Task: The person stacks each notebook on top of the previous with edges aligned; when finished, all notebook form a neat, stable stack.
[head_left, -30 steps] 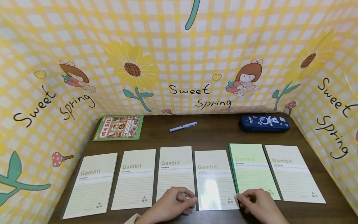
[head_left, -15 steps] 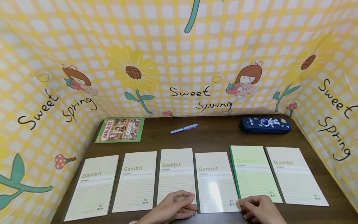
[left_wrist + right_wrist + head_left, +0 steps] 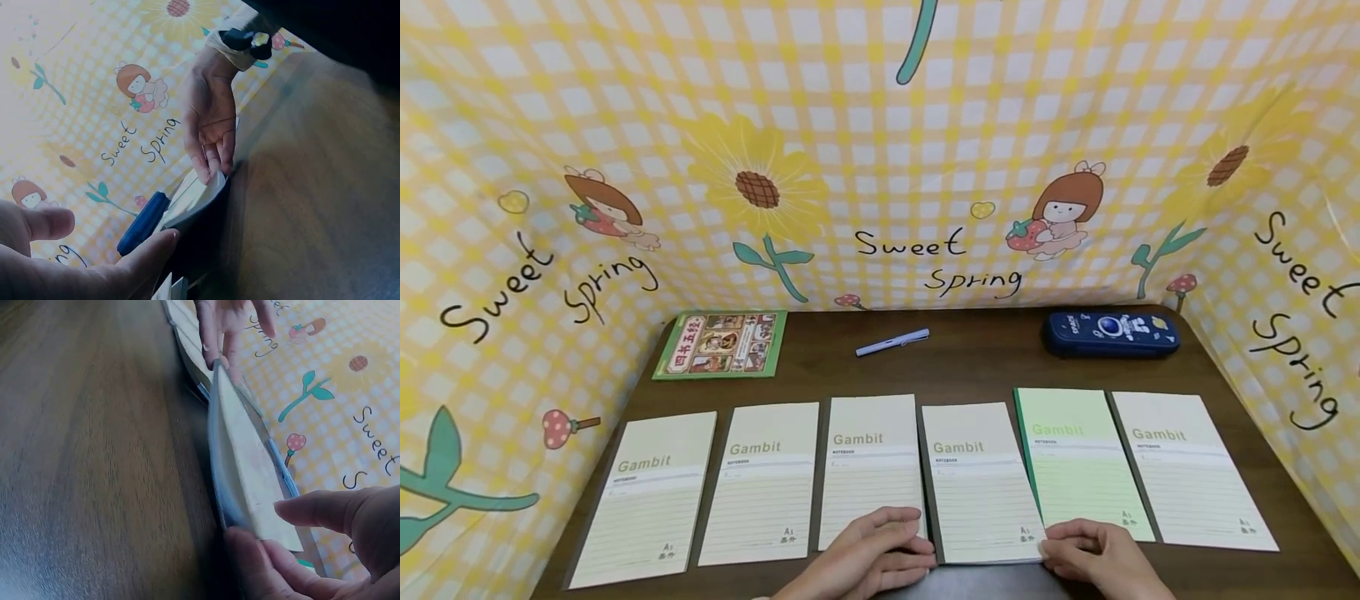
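Both hands are at the near corners of a cream "Gambit" notebook [image 3: 977, 492], fourth from the left in a row. My left hand [image 3: 868, 554] touches its near left corner with fairly straight fingers; in the left wrist view its thumb stands apart from the notebook [image 3: 199, 197]. At the near right corner, my right hand [image 3: 1101, 554] pinches the notebook [image 3: 250, 456], thumb above the cover and fingers below. The near edge is raised off the table and the cover bends. Left of it lies another cream notebook [image 3: 872, 475], and right of it a green notebook [image 3: 1082, 467].
Two more cream notebooks, one outermost [image 3: 643, 500] and one inner [image 3: 760, 483], lie at the left. Another notebook [image 3: 1187, 467] lies far right. Behind are a green-edged book [image 3: 722, 343], a light blue pen [image 3: 891, 342] and a dark blue pencil case [image 3: 1111, 334]. Checked cloth [image 3: 880, 167] walls the table.
The near edge of the fourth notebook has risen off the table, and the bright glare on its cover is gone. The left fingers have straightened somewhat against its left side.
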The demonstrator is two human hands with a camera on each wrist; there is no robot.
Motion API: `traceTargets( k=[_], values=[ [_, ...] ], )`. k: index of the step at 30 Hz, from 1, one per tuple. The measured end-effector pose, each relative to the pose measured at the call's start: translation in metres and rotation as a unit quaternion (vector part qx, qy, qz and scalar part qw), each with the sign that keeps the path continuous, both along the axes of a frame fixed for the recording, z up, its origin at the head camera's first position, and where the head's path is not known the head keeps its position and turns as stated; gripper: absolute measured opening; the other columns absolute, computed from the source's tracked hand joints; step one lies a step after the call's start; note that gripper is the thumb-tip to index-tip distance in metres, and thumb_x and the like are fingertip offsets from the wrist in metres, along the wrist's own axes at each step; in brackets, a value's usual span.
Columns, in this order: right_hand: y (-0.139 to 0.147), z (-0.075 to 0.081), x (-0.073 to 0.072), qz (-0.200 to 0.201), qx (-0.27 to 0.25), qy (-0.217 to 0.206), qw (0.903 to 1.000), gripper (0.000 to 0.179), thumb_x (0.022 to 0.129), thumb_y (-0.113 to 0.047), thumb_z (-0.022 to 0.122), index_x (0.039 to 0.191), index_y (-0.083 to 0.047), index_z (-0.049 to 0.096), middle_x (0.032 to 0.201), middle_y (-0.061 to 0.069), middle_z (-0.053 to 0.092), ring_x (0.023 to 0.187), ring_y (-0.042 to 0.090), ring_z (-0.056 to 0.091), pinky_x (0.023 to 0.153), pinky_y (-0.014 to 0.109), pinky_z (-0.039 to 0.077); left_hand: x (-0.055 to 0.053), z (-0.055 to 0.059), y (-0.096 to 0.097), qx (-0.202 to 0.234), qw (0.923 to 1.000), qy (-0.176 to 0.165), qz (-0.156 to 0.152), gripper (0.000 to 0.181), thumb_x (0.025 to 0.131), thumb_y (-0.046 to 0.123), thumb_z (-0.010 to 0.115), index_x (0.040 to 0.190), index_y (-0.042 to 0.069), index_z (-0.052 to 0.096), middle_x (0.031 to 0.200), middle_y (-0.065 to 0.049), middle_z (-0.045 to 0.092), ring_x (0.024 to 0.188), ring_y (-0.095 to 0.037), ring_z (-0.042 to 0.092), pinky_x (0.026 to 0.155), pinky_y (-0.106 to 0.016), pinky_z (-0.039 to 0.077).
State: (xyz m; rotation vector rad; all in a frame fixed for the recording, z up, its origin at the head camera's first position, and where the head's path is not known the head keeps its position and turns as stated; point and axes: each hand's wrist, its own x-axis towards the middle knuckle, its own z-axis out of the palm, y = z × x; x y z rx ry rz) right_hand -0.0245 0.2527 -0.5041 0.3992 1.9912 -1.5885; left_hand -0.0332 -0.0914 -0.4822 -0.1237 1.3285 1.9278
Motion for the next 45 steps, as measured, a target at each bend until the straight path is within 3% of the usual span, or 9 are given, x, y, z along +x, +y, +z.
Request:
traceTargets(
  k=[7,10,17,20,27,32,37,45],
  values=[
    [0.002,0.000,-0.005,0.027,-0.039,0.009,0.9988,0.058,0.099,-0.017,0.071,0.138,0.021,0.051,0.105,0.005,0.079,0.089,0.013,0.074,0.078,0.028,0.062,-0.002,-0.001,0.003,-0.017,0.9989,0.045,-0.004,0.066,0.105,0.019,0.061,0.155,-0.014,0.033,0.122,-0.014,0.067,0.104,-0.016,0.071,0.096,-0.035,0.061],
    [0.001,0.001,-0.005,0.038,-0.061,0.010,0.9973,0.062,0.099,-0.017,0.071,0.141,0.021,0.047,0.112,0.005,0.078,0.089,0.011,0.072,0.077,0.028,0.061,-0.004,-0.003,0.003,-0.029,0.9965,0.079,-0.005,0.067,0.103,0.016,0.065,0.154,-0.015,0.034,0.118,-0.011,0.066,0.100,-0.013,0.071,0.092,-0.031,0.062],
    [-0.002,0.000,-0.004,0.058,-0.097,0.025,0.9932,0.064,0.100,-0.015,0.068,0.145,0.022,0.041,0.103,-0.004,0.078,0.082,0.008,0.069,0.074,0.027,0.059,-0.008,-0.009,0.002,-0.081,0.9811,0.176,-0.005,0.058,0.097,0.009,0.072,0.144,-0.013,0.047,0.111,-0.012,0.069,0.084,-0.008,0.073,0.079,-0.023,0.062],
    [-0.006,0.001,-0.005,0.057,-0.085,0.028,0.9944,0.066,0.100,-0.015,0.069,0.147,0.021,0.040,0.103,-0.004,0.076,0.082,0.010,0.070,0.074,0.029,0.060,-0.010,-0.010,0.001,-0.090,0.9772,0.192,-0.002,0.057,0.095,0.007,0.073,0.143,-0.013,0.048,0.109,-0.014,0.069,0.081,-0.007,0.072,0.077,-0.022,0.061],
    [-0.014,0.006,-0.010,0.045,-0.011,0.021,0.9987,0.062,0.098,-0.026,0.072,0.144,0.010,0.052,0.111,0.003,0.073,0.084,0.018,0.068,0.073,0.032,0.059,-0.011,-0.008,-0.001,-0.105,0.9712,0.214,0.008,0.057,0.092,0.004,0.075,0.142,-0.011,0.050,0.106,-0.015,0.070,0.082,-0.006,0.071,0.077,-0.021,0.059],
    [-0.018,0.005,-0.012,0.039,-0.022,0.020,0.9988,0.060,0.101,-0.027,0.069,0.144,0.010,0.051,0.120,0.004,0.073,0.087,0.015,0.064,0.072,0.031,0.058,-0.010,-0.007,-0.002,-0.123,0.9667,0.224,0.011,0.057,0.092,0.005,0.075,0.141,-0.010,0.051,0.106,-0.013,0.070,0.083,-0.006,0.071,0.077,-0.020,0.058],
    [-0.026,0.002,-0.015,0.045,-0.019,0.049,0.9976,0.057,0.100,-0.023,0.069,0.142,0.010,0.052,0.123,0.007,0.071,0.083,0.016,0.065,0.073,0.030,0.058,-0.009,-0.005,-0.008,-0.137,0.9638,0.228,0.015,0.057,0.092,0.005,0.074,0.141,-0.011,0.050,0.107,-0.014,0.069,0.085,-0.005,0.071,0.077,-0.019,0.058],
    [-0.046,0.003,-0.027,0.043,-0.058,0.097,0.9926,0.055,0.095,-0.013,0.074,0.138,0.013,0.052,0.113,0.011,0.070,0.086,0.009,0.068,0.075,0.028,0.059,-0.009,-0.004,-0.021,-0.190,0.9436,0.269,0.031,0.056,0.090,0.007,0.076,0.139,-0.009,0.054,0.109,-0.018,0.070,0.086,-0.006,0.069,0.079,-0.020,0.059]
  ],
)
